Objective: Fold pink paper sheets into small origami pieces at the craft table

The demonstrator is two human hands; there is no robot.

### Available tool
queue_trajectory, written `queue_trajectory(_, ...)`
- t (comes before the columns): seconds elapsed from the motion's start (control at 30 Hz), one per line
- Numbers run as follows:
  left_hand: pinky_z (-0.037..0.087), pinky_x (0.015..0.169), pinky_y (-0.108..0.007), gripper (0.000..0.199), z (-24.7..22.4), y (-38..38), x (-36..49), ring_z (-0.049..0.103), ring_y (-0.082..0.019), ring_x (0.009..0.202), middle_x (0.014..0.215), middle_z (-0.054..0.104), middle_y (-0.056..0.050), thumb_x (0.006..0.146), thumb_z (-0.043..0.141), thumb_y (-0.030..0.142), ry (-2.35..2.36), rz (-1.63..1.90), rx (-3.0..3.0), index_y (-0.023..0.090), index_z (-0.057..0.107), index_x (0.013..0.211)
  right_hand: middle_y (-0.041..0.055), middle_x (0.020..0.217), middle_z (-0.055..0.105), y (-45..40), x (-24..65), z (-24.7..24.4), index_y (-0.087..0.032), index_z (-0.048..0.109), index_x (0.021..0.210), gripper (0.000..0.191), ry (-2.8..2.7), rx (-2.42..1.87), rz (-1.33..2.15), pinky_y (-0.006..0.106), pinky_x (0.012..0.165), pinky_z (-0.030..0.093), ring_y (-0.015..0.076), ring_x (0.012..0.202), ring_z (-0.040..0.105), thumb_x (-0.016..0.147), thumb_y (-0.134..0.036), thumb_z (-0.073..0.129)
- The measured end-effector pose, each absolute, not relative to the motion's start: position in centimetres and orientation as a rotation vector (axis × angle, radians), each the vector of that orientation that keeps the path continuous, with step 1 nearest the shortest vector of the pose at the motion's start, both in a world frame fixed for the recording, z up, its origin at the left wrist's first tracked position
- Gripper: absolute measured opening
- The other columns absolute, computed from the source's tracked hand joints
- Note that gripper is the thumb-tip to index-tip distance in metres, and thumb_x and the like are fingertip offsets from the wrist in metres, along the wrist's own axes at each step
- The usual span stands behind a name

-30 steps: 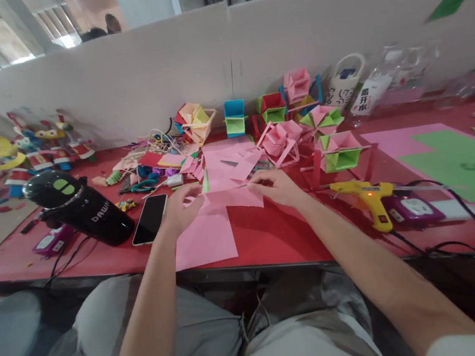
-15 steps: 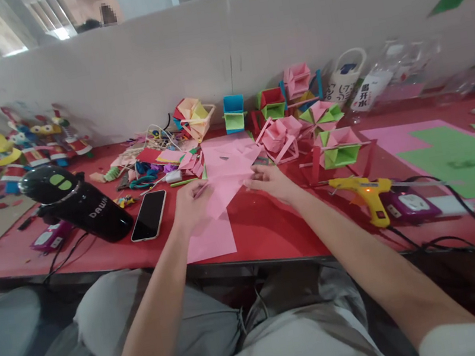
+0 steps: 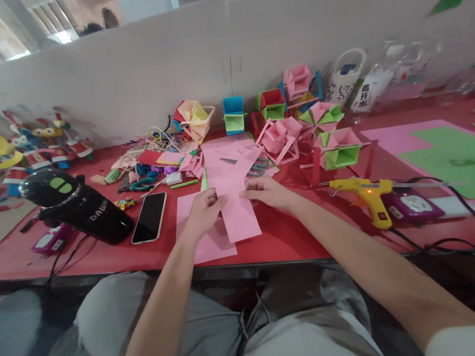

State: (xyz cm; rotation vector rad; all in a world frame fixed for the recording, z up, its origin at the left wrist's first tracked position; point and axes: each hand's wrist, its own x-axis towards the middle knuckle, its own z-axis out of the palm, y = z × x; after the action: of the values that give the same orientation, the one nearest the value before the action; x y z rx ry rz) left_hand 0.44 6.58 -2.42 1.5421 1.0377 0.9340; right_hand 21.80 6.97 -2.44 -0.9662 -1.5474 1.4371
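Note:
A pink paper strip (image 3: 242,219) hangs between my two hands above the red table. My left hand (image 3: 206,209) pinches its left edge, and my right hand (image 3: 264,190) pinches the right edge. Beneath my left hand lies another pink sheet (image 3: 207,247), flat at the table's front. Grey-handled scissors (image 3: 258,167) rest just beyond my hands, partly covered by pink paper, with a blade tip showing. More pink paper (image 3: 215,152) lies behind the strip.
On the left stand a black bottle (image 3: 89,210) and a phone (image 3: 149,217). A yellow glue gun (image 3: 369,196) with a black cable is at the right. Folded paper lanterns (image 3: 341,148) and craft scraps line the back. Pink and green sheets (image 3: 464,157) lie far right.
The held paper has turned from a slanted position to a nearly upright strip, and its lower end is nearer me. Both hands have moved slightly lower. More of the scissors shows.

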Motion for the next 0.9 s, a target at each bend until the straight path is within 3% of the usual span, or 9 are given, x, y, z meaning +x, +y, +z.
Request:
queue_trajectory(0.33,0.053,0.065,-0.03,0.025,-2.9,6.7,0.5,0.066,-0.02,0.077,0.082,0.069,-0.007,0.081,0.067,0.038,1.009,0.94,1.656,0.016,0.061,0.089,0.0017,0.077,0.07,7.1,21.8,-2.7,-0.017,0.071,0.095,0.031,-1.559,-0.894,1.431,0.027,0.062,0.047,0.0146,0.068,0.059,0.075,-0.04,0.077)
queue_trajectory(0.67,0.055,0.076,-0.032,0.026,-2.7,7.0,0.5,0.069,-0.021,0.088,0.1,0.072,-0.01,0.077,0.069,0.027,0.877,1.003,1.539,0.014,0.066,0.1,0.0033,0.082,0.073,7.3,21.6,-2.8,-0.017,0.073,0.1,0.035,-1.531,-0.846,1.439,0.028,0.063,0.049,0.0151,0.066,0.061,0.073,-0.038,0.079)
queue_trajectory(0.77,0.054,0.07,-0.029,0.03,-2.4,7.3,0.6,0.068,-0.021,0.088,0.103,0.072,-0.01,0.078,0.066,0.024,0.903,1.009,1.568,0.016,0.067,0.107,0.0026,0.087,0.072,7.5,21.4,-3.1,-0.018,0.073,0.103,0.035,-1.543,-0.816,1.429,0.029,0.068,0.051,0.0163,0.072,0.063,0.073,-0.036,0.079)
queue_trajectory(0.9,0.051,0.066,-0.026,0.025,-2.7,8.1,0.9,0.066,-0.018,0.081,0.093,0.072,-0.006,0.073,0.063,0.019,0.963,1.081,1.539,0.017,0.07,0.097,0.0004,0.073,0.066,7.5,21.5,-3.2,-0.017,0.075,0.095,0.024,-1.582,-0.873,1.292,0.028,0.064,0.049,0.0147,0.066,0.059,0.078,-0.034,0.073)
